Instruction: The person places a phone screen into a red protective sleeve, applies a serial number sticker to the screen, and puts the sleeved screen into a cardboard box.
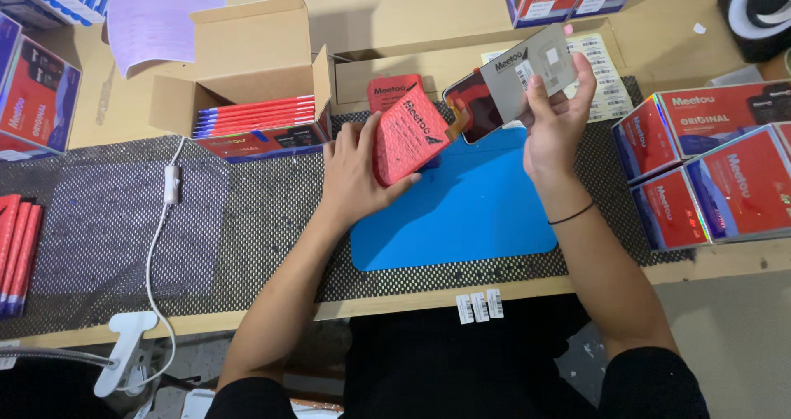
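Both hands lifted above a blue mat (461, 221), each gripping an item.

The left hand (354, 176) clasps a red foam pouch (408, 135), thumb beneath it; the right hand (554, 122) pinches a grey card (527, 69) against a dark phone screen (474, 106), just beside the pouch's mouth.

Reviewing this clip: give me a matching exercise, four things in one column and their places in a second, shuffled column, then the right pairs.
Things:
1. red pouch
2. screen panel with grey card
3. blue mat
4. white barcode stickers

Places:
A. on the front edge of the bench
B. in the left hand
C. flat on the black mesh, under both hands
D. in the right hand

Pairs: 1-B, 2-D, 3-C, 4-A
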